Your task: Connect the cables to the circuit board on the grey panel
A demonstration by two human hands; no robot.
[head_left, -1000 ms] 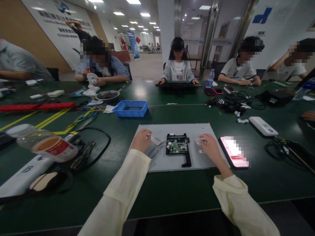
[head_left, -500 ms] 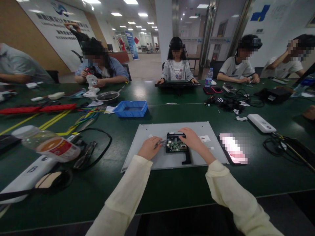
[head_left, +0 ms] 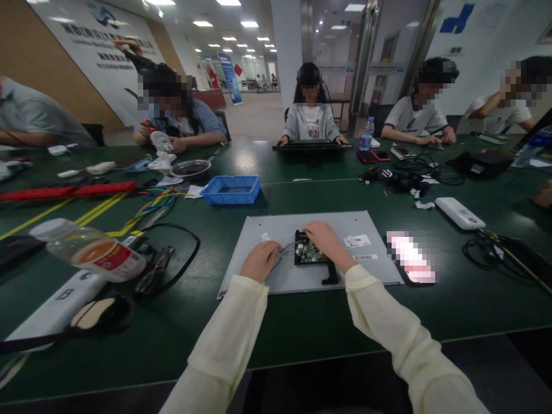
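A flat grey metal panel (head_left: 241,276) lies on the table in front of me. On it rests a black plastic frame (head_left: 330,276) holding a green circuit board (head_left: 307,250). Thin grey cables (head_left: 285,250) run from the board's left side to my left hand (head_left: 260,261), whose fingers are closed around them. My right hand (head_left: 324,240) reaches over the board, its curled fingertips at the frame's top edge. It hides the board's upper right part.
A lit phone (head_left: 409,257) lies right of the panel. Left are a drink bottle (head_left: 92,253), a white power strip (head_left: 64,299) and black cable. A blue tray (head_left: 230,190) stands beyond the panel. Several people sit around the green table (head_left: 302,339).
My right hand has moved left along the frame's top edge, uncovering white labels on the panel. My left hand has stayed beside the board, with more of the grey cables showing.
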